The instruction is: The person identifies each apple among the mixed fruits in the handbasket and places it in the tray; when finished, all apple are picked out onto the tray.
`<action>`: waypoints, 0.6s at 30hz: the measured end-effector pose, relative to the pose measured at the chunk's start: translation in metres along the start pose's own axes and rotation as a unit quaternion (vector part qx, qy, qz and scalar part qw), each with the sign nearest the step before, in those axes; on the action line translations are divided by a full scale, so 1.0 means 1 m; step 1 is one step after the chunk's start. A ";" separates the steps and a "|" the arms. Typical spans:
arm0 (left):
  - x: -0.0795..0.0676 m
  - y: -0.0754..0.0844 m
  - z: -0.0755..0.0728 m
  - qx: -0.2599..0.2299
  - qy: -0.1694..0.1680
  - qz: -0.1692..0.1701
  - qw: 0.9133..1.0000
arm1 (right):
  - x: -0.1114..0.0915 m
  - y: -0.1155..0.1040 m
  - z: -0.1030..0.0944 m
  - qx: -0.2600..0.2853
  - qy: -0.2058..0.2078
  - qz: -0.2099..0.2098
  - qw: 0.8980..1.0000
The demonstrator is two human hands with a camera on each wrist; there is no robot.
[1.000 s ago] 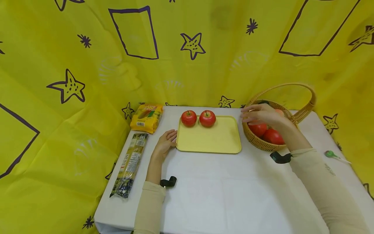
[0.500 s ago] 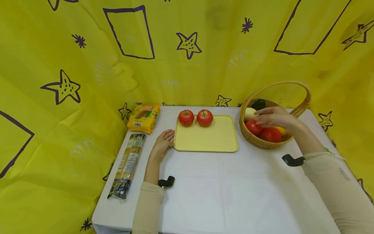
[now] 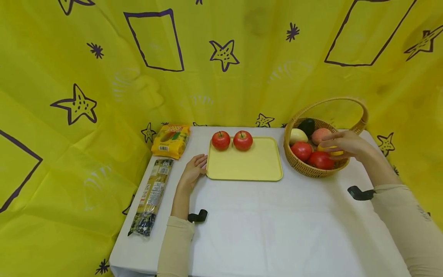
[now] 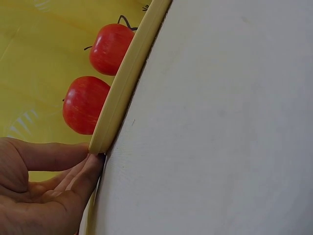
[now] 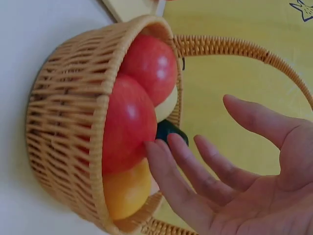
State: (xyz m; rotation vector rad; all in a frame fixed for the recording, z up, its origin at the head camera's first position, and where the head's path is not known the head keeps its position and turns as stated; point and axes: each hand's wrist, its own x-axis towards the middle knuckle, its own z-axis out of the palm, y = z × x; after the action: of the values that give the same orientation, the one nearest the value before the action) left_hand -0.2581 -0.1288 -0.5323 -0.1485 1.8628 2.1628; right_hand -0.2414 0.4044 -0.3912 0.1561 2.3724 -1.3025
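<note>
In the head view my left hand (image 3: 194,169) is at the left edge of a yellow tray (image 3: 247,167). The left wrist view shows its thumb and fingers pinching the tray's corner (image 4: 100,142). Two red apples (image 3: 220,140) sit at the tray's back left. My right hand (image 3: 346,144) hovers over the right side of a wicker basket (image 3: 304,169), holding nothing, fingers spread apart in the right wrist view. Inside the basket lie red fruits (image 5: 129,125), a yellow-orange fruit (image 5: 128,191), a pale one (image 3: 298,136), a dark green one (image 3: 307,126) and a pinkish one (image 3: 320,135).
A yellow snack packet (image 3: 171,140) lies at the table's back left, with a long clear-wrapped package (image 3: 152,196) in front of it. The basket's tall handle (image 3: 360,123) arches above the fruit. Behind the white-covered table (image 3: 263,231) hangs a yellow patterned sheet (image 3: 194,88).
My right hand has drawn rightward across the basket, from its left side to its right, uncovering the pale, green and pinkish fruits. The left hand stays at the tray.
</note>
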 end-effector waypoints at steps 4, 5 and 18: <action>0.001 -0.001 -0.001 0.000 0.004 -0.005 1.000 | -0.004 0.008 -0.007 -0.045 0.016 0.010 0.999; 0.001 -0.002 -0.001 0.000 0.006 -0.005 1.000 | -0.005 0.010 -0.008 -0.059 0.014 0.010 0.998; 0.002 -0.003 0.000 -0.006 0.001 0.000 1.000 | 0.003 0.017 0.011 -0.245 0.067 -0.003 0.967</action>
State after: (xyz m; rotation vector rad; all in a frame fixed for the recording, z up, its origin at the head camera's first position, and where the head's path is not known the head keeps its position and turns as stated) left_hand -0.2595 -0.1283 -0.5363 -0.1516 1.8515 2.1745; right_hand -0.2361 0.4049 -0.4111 0.0884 2.7289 -0.6878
